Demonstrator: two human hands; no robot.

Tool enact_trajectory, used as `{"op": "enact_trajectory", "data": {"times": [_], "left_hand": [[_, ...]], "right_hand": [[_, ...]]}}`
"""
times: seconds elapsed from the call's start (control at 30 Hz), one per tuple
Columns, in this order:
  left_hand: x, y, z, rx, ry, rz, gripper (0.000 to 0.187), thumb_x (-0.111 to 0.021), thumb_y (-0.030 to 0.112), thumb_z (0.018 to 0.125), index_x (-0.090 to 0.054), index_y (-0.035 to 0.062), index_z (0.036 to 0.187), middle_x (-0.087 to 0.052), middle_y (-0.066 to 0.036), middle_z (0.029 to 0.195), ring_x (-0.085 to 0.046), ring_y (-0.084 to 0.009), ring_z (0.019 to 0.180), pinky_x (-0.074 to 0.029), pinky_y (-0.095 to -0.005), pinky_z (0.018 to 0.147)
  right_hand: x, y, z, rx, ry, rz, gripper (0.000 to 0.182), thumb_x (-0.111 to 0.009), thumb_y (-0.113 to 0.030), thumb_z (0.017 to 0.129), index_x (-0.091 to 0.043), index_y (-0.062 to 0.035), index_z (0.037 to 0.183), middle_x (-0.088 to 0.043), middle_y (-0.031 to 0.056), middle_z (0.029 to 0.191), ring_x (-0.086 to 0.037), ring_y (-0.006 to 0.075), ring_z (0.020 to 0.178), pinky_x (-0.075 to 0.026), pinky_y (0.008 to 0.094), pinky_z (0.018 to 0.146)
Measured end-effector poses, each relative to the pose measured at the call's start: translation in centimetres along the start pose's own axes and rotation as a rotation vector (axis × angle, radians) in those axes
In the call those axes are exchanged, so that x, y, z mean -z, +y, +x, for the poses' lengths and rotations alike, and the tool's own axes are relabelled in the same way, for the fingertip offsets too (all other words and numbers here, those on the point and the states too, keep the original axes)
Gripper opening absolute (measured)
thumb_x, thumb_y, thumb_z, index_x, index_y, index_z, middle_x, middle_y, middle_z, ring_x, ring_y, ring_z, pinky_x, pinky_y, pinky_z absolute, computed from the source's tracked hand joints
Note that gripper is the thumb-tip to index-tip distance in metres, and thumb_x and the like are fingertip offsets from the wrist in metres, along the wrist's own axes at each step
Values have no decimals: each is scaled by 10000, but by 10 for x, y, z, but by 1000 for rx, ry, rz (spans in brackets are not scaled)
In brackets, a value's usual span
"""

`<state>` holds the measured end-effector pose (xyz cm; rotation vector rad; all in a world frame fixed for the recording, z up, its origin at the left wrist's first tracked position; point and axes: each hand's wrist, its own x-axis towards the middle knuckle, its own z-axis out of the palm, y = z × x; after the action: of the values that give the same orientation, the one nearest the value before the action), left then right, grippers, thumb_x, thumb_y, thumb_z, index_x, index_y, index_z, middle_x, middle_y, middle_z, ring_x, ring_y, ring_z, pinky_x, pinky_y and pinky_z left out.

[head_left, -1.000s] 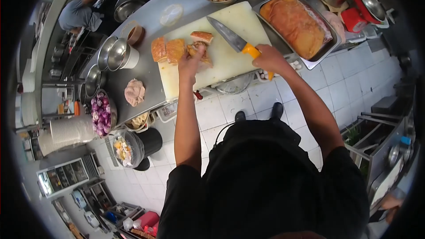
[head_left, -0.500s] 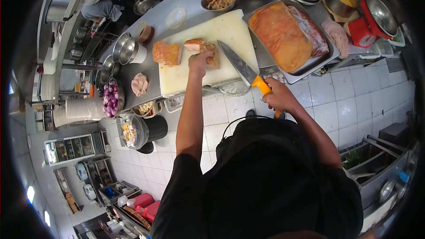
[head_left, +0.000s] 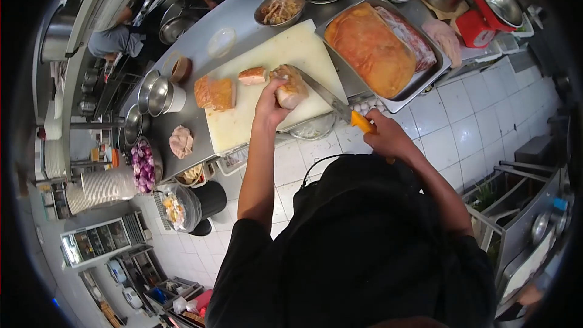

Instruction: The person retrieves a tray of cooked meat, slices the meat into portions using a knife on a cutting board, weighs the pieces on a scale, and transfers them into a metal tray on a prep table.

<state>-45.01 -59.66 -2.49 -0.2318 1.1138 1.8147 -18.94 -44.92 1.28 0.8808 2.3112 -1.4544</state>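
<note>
left hand (head_left: 271, 104) on meat chunk (head_left: 292, 87), knife (head_left: 331, 100) beside

The person wears a black short-sleeved top (head_left: 364, 249) that fills the lower middle of the head view, its sleeves ending above the elbows so that both forearms are bare. A thin black cable (head_left: 316, 167) loops out from the upper edge of the top near the chest and curves back into the dark cloth. The left hand (head_left: 271, 106) and the right hand (head_left: 385, 136) are bare, with no gloves, rings, watch or bands that can be made out, and the fabric shows no print or marking.
</note>
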Motion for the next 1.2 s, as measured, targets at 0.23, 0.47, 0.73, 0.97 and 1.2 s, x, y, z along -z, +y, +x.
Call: {"op": "enact_trajectory", "data": {"times": [0.23,0.47,0.73,0.97,1.2], "left_hand": [[-25,19,-21,-106,-462,-216,636,-545,158,717,-405,1,1317,-527,-146,1260,-499,-315,1171,-354,-477,1047],[-140,62,-43,-459,-626,427,678,-607,19,655,-393,-19,1298,-556,-124,1197,-570,-233,1091,-448,-366,976],[-362,25,-31,-920,-895,1063,846,-739,-18,574,-342,-16,1321,-515,-116,1215,-523,-204,1137,-405,-317,991],[-540,-68,42,-1242,-852,1508,762,-749,78,565,-445,-29,1255,-581,-134,1145,-574,-205,1063,-434,-301,944],[-600,-162,124,-1193,-728,1735,832,-782,224,505,-470,-26,1235,-603,-221,1133,-593,-334,1052,-460,-368,911]], "right_hand": [[-13,2,-19,28,24,-158,551,-521,-94,744,-448,-83,1290,-620,298,899,-596,451,877,-455,498,797],[8,12,-50,123,80,-53,586,-547,-133,745,-435,-112,1320,-621,284,853,-598,450,839,-464,506,784],[66,67,-60,378,128,45,567,-560,-151,743,-455,-127,1299,-625,234,868,-614,398,836,-476,470,760],[124,115,-76,506,107,82,548,-591,-166,771,-446,-137,1298,-619,217,923,-605,389,877,-462,453,768],[155,142,-91,576,137,179,325,-518,-186,855,-513,-139,1177,-606,226,938,-604,402,866,-465,469,735]]}}
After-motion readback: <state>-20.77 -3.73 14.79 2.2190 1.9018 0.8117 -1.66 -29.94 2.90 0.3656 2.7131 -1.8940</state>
